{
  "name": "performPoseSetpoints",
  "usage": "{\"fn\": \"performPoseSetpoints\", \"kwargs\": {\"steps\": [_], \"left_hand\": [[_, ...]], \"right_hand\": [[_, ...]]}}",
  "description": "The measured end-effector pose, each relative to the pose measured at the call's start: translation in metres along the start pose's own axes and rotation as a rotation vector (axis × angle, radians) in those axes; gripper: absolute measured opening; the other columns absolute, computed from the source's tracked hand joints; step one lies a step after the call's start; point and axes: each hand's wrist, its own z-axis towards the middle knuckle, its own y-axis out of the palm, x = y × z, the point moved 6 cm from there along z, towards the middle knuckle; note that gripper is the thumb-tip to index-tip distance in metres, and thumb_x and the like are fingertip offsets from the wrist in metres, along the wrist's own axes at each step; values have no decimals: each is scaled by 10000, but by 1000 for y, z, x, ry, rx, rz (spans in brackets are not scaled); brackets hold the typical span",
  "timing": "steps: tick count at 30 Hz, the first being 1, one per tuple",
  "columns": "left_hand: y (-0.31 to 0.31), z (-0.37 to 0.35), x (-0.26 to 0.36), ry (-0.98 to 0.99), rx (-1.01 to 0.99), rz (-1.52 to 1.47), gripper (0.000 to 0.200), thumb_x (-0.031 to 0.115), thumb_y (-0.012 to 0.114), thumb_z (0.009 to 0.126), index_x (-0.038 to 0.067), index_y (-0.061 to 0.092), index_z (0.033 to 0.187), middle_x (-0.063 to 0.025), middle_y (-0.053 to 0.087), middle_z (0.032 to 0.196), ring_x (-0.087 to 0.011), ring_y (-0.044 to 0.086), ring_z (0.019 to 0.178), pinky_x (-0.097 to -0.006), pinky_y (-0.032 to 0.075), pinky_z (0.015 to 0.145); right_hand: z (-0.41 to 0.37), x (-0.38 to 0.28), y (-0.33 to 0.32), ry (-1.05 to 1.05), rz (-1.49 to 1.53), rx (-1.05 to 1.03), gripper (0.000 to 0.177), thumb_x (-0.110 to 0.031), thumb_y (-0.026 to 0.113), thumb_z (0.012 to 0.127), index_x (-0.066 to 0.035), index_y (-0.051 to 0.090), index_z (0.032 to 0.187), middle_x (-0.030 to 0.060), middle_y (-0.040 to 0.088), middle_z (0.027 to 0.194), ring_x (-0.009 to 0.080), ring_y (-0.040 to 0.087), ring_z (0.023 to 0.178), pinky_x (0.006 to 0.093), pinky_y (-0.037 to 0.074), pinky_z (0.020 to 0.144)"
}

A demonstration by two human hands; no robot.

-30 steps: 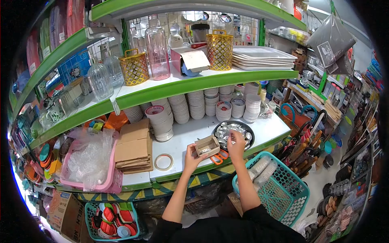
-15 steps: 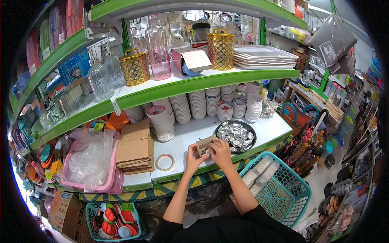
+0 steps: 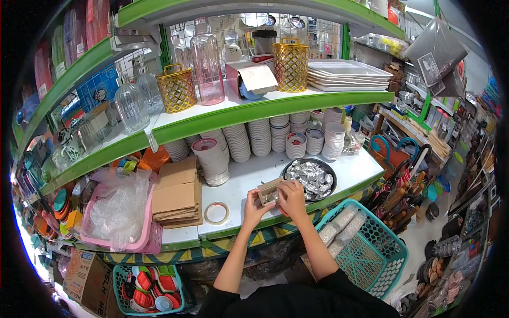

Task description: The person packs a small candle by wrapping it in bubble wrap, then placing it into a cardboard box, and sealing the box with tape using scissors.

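My left hand (image 3: 254,209) grips the left side of a small open cardboard box (image 3: 269,192) above the front edge of the white shelf. At the box's right side is my right hand (image 3: 292,199), its fingers bent against the cardboard. Something small and shiny shows inside the box, too small to make out. Just behind my right hand, a round black tray (image 3: 333,185) holds many silvery foil cups (image 3: 312,177). Left of the hands lie a roll of tape (image 3: 216,213) and a stack of flattened brown cardboard (image 3: 175,193).
Stacks of white bowls (image 3: 211,159) line the shelf's back. A green-edged upper shelf (image 3: 265,109) bears glass bottles, gold baskets and trays. A pink basket (image 3: 154,228) with bubble wrap sits left; a teal basket (image 3: 389,244) with wrapped rolls is below right.
My right hand has shifted slightly right along the box, and its fingers have drawn back from the opening. More of the box's inside now shows.
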Motion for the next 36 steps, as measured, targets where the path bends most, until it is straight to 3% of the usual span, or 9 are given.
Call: {"fn": "performPoseSetpoints", "kwargs": {"steps": [6,8,12,16,19,23,26,31,36], "left_hand": [[-2,2,-7,19,0,-12,629,70,798,689,83,370,1150,-86,487,1130,-183,504,1068,-338,487,867],[-2,2,-9,25,1,-30,634,93,806,686,71,376,1151,-98,487,1123,-189,507,1061,-349,489,864],[-4,2,-10,27,9,6,630,91,803,691,74,377,1153,-94,488,1120,-185,509,1056,-344,482,874],[-3,2,-8,7,7,3,629,85,800,692,78,376,1156,-90,491,1121,-185,510,1055,-338,474,883],[-2,3,-6,23,7,-7,627,84,801,691,80,377,1153,-87,492,1120,-183,512,1050,-336,472,885],[-1,1,0,8,0,-10,626,87,804,689,79,378,1147,-83,497,1113,-182,513,1051,-336,468,888],[-1,1,-2,4,-6,9,624,68,792,698,109,362,1148,-67,489,1136,-179,494,1078,-331,453,879],[-1,1,-1,-19,-2,44,618,74,789,704,108,361,1148,-72,491,1145,-179,494,1081,-329,452,883],[-2,2,-3,2,-9,42,618,68,787,704,106,358,1148,-73,486,1148,-179,493,1084,-329,461,877]], "right_hand": [[5,28,-11,106,37,137,110,-15,628,729,-26,635,838,107,635,862,293,567,832,382,448,756],[3,45,-20,230,-25,288,137,4,611,734,-20,627,868,125,631,863,302,563,818,390,451,750],[1,83,-21,409,-69,188,180,27,603,719,-11,625,894,160,631,867,329,566,819,404,447,759],[1,111,-3,463,-89,-39,220,26,615,648,1,665,861,192,631,852,349,566,860,415,442,814],[-3,118,5,498,-179,-89,249,9,643,613,-13,680,858,198,634,853,355,572,858,426,449,824],[-4,116,5,414,-269,-56,220,-54,701,643,-17,693,860,187,653,823,358,602,816,417,476,795],[-3,117,5,445,-259,-74,216,-38,682,637,-10,687,851,188,655,833,357,599,836,418,479,793],[-4,121,-2,504,-166,48,170,5,606,650,-2,680,803,198,650,765,343,623,717,406,499,691],[-6,121,-8,570,-141,-18,227,26,591,643,-3,664,857,222,621,779,376,602,742,432,487,690]]}}
